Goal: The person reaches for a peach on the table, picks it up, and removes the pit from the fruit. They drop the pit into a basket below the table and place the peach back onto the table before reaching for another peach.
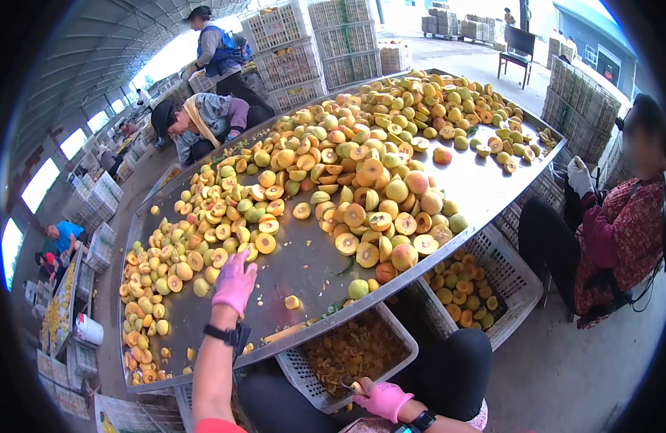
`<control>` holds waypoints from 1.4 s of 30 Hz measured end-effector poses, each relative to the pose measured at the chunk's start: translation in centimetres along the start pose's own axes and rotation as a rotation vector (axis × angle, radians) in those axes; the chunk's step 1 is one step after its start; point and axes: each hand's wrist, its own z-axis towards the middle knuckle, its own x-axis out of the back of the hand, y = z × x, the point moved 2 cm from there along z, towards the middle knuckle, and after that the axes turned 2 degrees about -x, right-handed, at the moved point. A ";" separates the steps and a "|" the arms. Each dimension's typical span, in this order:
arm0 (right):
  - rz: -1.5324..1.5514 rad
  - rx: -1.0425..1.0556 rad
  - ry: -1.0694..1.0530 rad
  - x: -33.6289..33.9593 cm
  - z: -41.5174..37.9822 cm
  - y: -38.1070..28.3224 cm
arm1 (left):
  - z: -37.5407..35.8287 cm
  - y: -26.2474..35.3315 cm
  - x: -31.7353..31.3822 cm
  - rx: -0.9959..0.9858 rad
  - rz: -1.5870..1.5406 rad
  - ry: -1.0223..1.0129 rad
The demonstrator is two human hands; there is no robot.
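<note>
My left hand (234, 283), in a pink glove, reaches over the metal table (297, 249) with its fingers spread. Its fingertips are beside the near edge of a heap of yellow peaches (203, 260), many of them halved; whether they touch one cannot be told. My right hand (385, 399), also in a pink glove, is low by my lap and closed around a small pitting tool (357, 387) with a pale handle and a thin metal end. Below the table edge, close to that hand, stands a white crate (304, 375) of brown-orange pits and scraps.
Another crate (522, 299) of peaches stands under the table's right side. A seated person (621, 224) in a red patterned top is at the right; another person (210, 119) bends at the far side. Stacked crates (286, 61) rise behind. A chair (517, 54) stands farther back.
</note>
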 end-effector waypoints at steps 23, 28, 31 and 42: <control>0.327 0.371 0.505 3.8 -5.1 -6.0 | -16.4 15.7 -1.0 0.197 -1.293 -0.246; 0.184 0.369 0.596 3.1 -6.5 -7.1 | -21.5 19.3 -2.8 0.252 -1.540 -0.074; 0.132 0.385 0.673 2.8 -7.2 -7.0 | -22.4 20.5 -2.3 0.234 -1.495 0.017; 0.349 0.171 0.219 4.3 -7.8 -7.1 | -23.2 20.7 -3.1 0.151 -1.438 0.039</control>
